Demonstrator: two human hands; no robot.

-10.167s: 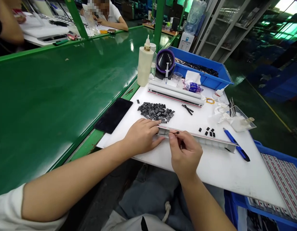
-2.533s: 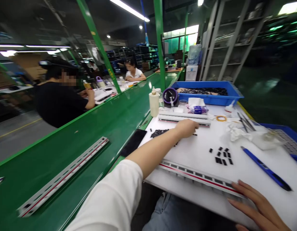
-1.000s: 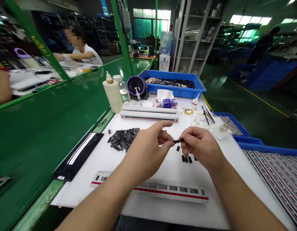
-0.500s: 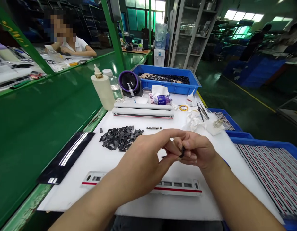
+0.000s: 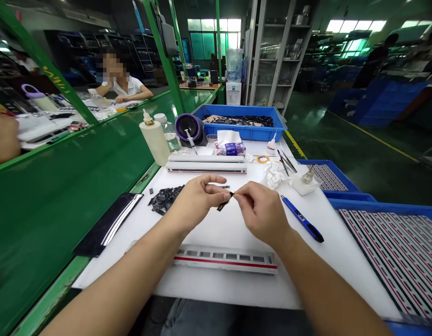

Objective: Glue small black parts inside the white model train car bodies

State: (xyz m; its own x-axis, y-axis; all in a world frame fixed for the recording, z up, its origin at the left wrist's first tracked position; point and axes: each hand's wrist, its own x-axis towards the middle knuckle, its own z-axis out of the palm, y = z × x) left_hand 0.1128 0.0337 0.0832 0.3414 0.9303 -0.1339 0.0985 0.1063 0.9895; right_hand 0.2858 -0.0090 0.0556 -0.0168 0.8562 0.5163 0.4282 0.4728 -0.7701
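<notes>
Between my two hands, above the white work board (image 5: 223, 228), is a small dark strip (image 5: 224, 204). My left hand (image 5: 194, 201) pinches it between thumb and fingers. The fingertips of my right hand (image 5: 261, 210) are closed on its upper right end. Nearer to me lies a white model train car shell (image 5: 233, 262) with a red stripe and a row of windows, partly hidden by my left forearm. Left of my left hand is a pile of small black pieces (image 5: 163, 199). Another small strip (image 5: 225, 186) lies behind my fingers.
A blue pen-like tool (image 5: 302, 219) lies right of my right hand. Two more shells (image 5: 207, 165), a cream bottle (image 5: 154, 142), tissues (image 5: 230, 143) and a blue bin (image 5: 244, 130) stand behind. Striped panels fill a tray (image 5: 394, 256) at right. A co-worker (image 5: 126, 88) sits beyond the green partition.
Both hands have moved away from me and to the left, with the strip now showing between their fingertips. The blue tool has come into sight. The camera view has shifted.
</notes>
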